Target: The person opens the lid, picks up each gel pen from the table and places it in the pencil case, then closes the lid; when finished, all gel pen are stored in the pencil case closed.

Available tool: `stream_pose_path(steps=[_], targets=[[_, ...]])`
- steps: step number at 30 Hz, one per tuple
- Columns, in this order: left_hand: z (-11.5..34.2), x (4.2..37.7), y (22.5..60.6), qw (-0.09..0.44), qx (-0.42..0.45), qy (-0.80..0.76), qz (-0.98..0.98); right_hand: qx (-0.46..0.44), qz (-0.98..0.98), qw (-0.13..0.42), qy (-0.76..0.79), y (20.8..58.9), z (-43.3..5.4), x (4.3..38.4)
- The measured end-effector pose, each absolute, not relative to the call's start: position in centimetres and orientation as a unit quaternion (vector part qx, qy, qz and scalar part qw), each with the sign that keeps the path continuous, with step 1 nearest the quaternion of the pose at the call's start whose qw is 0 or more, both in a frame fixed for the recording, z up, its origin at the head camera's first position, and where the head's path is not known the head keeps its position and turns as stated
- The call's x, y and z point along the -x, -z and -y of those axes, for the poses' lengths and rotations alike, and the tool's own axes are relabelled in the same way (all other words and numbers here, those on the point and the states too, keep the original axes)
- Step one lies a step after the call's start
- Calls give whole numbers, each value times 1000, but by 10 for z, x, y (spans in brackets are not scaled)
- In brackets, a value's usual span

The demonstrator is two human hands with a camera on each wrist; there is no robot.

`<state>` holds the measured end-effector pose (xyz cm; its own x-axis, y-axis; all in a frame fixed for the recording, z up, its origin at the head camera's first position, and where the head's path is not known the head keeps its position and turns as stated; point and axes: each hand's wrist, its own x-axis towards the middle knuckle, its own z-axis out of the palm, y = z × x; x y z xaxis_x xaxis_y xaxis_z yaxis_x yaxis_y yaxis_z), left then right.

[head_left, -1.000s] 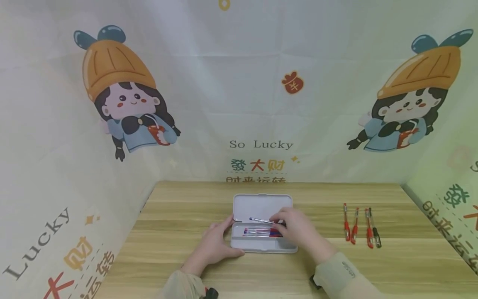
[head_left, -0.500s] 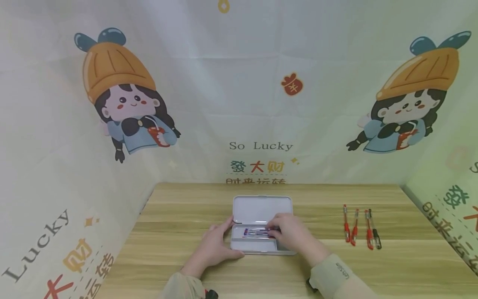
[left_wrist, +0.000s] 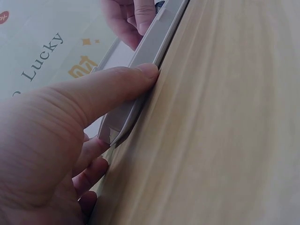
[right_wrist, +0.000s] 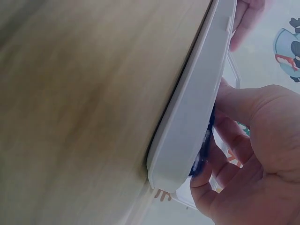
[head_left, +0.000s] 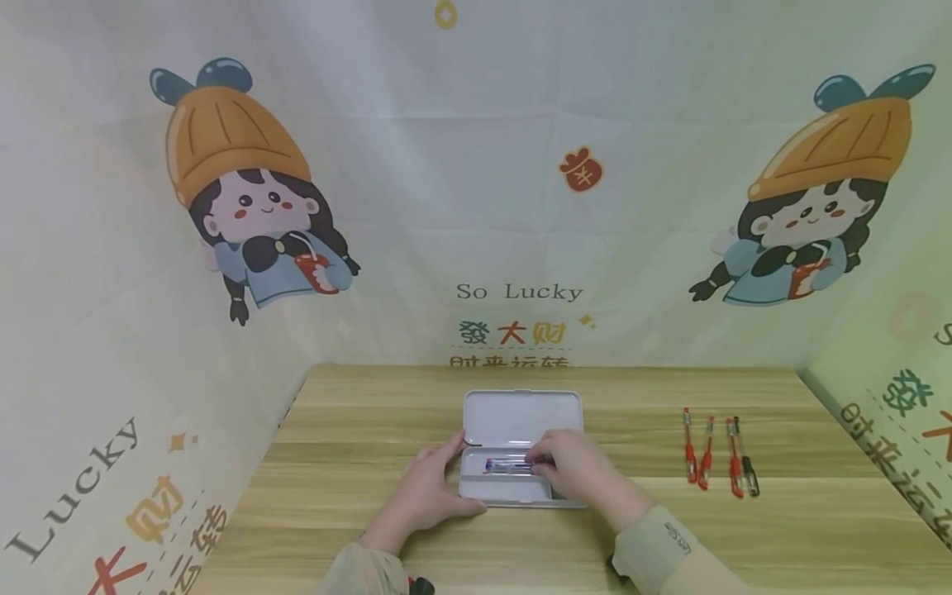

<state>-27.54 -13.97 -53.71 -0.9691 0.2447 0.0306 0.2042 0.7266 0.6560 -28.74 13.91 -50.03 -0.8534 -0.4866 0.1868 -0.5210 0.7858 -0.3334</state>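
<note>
An open pale pencil case point(head_left: 506, 491) lies on the table, its lid point(head_left: 523, 416) tipped back toward the wall. My left hand point(head_left: 425, 489) grips its left end, the thumb along the front wall in the left wrist view and the fingers at the back. Several pens point(head_left: 509, 466) lie lengthwise in the rear compartment. Over the right part of that compartment, my right hand point(head_left: 583, 464) has its thumb and fingers curled down on a pen. In the right wrist view a dark blue pen end point(right_wrist: 204, 152) shows at those fingers; the rest is hidden.
To the right of the case, several red pens point(head_left: 690, 446) and one black pen point(head_left: 749, 478) lie on the wooden table point(head_left: 357, 413). Printed cloth walls point(head_left: 521, 207) stand at the back and both sides.
My right hand has lowered a pen from above the case into the rear compartment, then shifted slightly left. The left hand stays on the case.
</note>
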Motion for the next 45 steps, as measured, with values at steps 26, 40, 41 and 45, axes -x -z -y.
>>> stream_pose_path(steps=[26, 40, 41, 45], targets=[[136, 276, 539, 30, -119, -349, -929, -161, 929, 84, -322, 483, -157, 287], [139, 276, 537, 34, -117, -351, -928, -80, 915, 141, -369, 477, -202, 286], [139, 276, 537, 33, -117, -352, -928, -73, 916, 144, -366, 476, -206, 285], [139, 276, 537, 31, -118, -351, -928, -47, 922, 152, -353, 475, -220, 279]])
